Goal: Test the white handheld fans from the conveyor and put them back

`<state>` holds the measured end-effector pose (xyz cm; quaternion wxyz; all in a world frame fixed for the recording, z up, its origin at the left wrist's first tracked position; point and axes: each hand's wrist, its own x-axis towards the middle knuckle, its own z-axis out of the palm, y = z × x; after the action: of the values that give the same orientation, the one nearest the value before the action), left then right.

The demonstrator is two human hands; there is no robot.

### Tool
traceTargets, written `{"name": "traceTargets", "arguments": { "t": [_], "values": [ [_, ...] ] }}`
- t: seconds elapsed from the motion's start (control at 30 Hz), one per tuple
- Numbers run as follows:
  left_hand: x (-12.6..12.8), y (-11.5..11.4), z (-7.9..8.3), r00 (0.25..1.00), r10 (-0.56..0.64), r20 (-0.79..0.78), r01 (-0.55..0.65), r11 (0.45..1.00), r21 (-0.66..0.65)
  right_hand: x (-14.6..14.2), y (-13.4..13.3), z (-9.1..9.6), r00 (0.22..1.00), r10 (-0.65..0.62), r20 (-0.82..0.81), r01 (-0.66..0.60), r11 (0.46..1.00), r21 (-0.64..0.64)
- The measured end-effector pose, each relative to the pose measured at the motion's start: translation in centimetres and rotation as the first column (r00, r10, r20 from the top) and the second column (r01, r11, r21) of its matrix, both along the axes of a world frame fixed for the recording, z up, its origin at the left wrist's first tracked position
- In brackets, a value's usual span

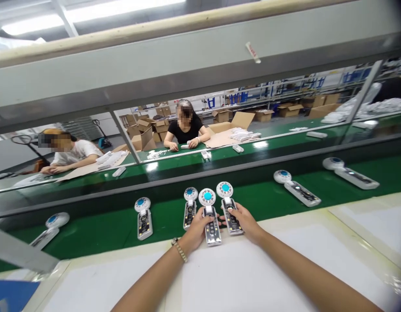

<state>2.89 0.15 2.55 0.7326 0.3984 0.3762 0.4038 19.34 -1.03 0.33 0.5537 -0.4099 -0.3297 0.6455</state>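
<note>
Sitting in L hand (pixel 195 229): wht device (pixel 213 230)

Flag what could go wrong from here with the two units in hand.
1. The white plastic device with a round, blue-centred head in the left hand and its twin in the right hand sit close together; they might knock.
2. The right hand's bare fingers overlap the twin's exposed dark circuitry, possibly smudging it.
3. A matching white device on the green belt lies just beyond the left hand; it could get bumped.
</note>
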Motion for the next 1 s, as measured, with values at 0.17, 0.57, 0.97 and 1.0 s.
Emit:
{"name": "traceTargets", "arguments": {
  "t": [0.17,0.57,0.97,1.0],
  "values": [
    [-0.8,0.9,-1.1,0.997,0.016,0.077,-0.014,1.000,-0.022,0.3,-0.1,0.5,1.000,0.009,-0.027,-0.008,1.000,0.023],
    [-0.6,0.1,-0.7,0.995,-0.051,0.088,0.048,0.998,0.033,-0.4,-1.3,-0.2,0.995,0.093,0.026,-0.095,0.994,0.048],
    [-0.4,-0.3,0.0,0.997,-0.056,0.044,0.052,0.995,0.083,-0.3,-1.6,0.4,0.993,0.098,0.063,-0.104,0.989,0.103],
    [-0.4,-0.3,0.0,0.998,-0.052,0.044,0.048,0.995,0.082,-0.3,-1.6,0.5,0.994,0.093,0.064,-0.099,0.990,0.097]
  ]
}}
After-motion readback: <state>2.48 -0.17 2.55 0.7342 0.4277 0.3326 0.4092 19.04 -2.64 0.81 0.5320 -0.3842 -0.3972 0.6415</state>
